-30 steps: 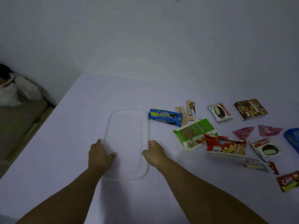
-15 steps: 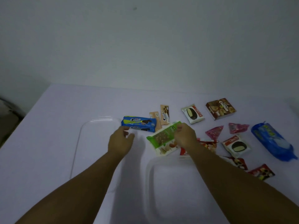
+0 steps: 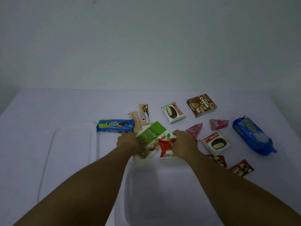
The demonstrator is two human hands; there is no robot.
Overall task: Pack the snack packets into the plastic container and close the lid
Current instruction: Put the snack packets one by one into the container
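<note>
The left hand is gripping the green nuts packet and the right hand is gripping the red snack packet; lifted together, one may be slipping past the plastic container.

Clear plastic rectangular container: one. Clear plastic flat lid: one.

Green-and-white nut snack pouch: one.
Red foil snack pouch: one.
Blue cream-biscuit packs: one long, one large crinkled; two in all.
Beige slim biscuit sachets: two.
White choco pie wrappers: two.
Brown cardboard cookie box: one.
Pink triangular candy packets: two.
Dark red small snack packets: two.

Snack items counted: thirteen.
</note>
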